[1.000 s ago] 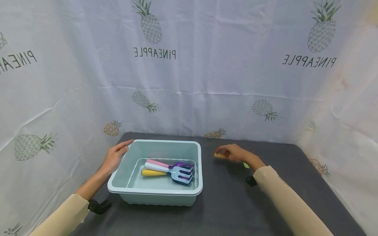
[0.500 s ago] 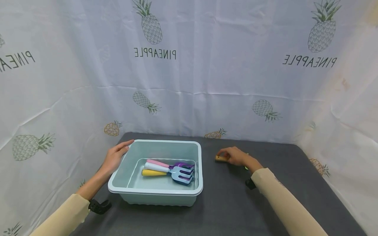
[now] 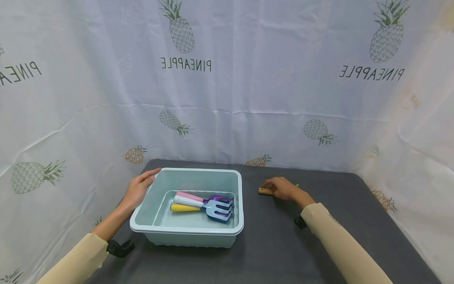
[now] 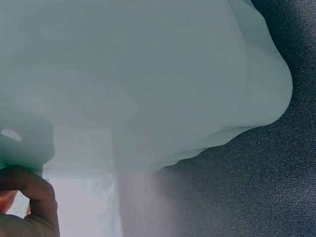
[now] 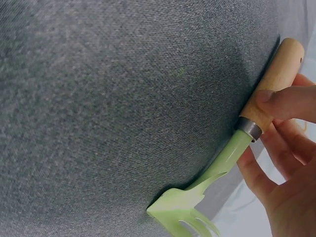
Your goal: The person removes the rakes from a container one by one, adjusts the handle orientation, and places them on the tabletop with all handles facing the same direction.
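My right hand (image 3: pixel 281 188) pinches the wooden handle (image 5: pixel 279 79) of a small garden hand rake with a light green head (image 5: pixel 180 207). In the right wrist view the rake lies along the dark cloth, thumb on one side of the handle and fingers on the other. My left hand (image 3: pixel 136 190) holds the far left rim of a pale green plastic basin (image 3: pixel 186 232). Inside lie a light blue hand fork (image 3: pixel 217 209) with a white handle, a purple tool (image 3: pixel 217 198) with a pink handle, and a yellow handle (image 3: pixel 184 207) whose dark blue head is partly covered.
Dark grey cloth (image 3: pixel 269 252) covers the table. White curtains (image 3: pixel 248 79) printed with pineapples hang behind it and on both sides. The basin's right wall stands between its tools and my right hand. Black bands (image 3: pixel 120 248) circle both wrists.
My right hand has come down slightly toward the table with the hand rake, which now lies lower on the cloth. My left hand and the basin stay as they were.
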Tool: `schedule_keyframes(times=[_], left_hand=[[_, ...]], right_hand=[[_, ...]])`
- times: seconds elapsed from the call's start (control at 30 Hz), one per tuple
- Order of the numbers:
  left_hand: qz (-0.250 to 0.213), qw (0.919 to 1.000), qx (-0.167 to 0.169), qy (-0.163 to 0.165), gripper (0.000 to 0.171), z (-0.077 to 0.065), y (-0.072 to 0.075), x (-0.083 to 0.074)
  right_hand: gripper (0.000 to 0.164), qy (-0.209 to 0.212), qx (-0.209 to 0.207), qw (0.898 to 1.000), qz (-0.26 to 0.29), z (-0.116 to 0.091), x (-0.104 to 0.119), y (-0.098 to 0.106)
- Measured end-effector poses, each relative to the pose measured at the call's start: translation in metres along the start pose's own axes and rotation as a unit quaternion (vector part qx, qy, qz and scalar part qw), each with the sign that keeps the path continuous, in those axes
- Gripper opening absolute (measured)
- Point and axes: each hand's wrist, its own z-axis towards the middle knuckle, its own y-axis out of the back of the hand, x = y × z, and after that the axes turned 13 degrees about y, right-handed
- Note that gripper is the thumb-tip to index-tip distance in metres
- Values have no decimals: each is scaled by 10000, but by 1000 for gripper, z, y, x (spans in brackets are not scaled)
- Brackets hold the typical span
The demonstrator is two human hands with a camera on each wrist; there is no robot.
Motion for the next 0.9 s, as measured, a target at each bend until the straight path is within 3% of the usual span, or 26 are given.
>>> schedule_keyframes(times=[0.53,0.73,0.9], left_hand=[[-50,10000,-28,-79,49,-1,0,0],[-83,10000,1,-10,49,-2,0,-1],[-1,10000,-16,10,50,-4,0,-3]], right_hand=[[47,-26,-89,9996,270,-2,-5,3],[47,66,-265,9969,738,-7,-4,21],[46,220,-392,9966,696,-11,7,40]])
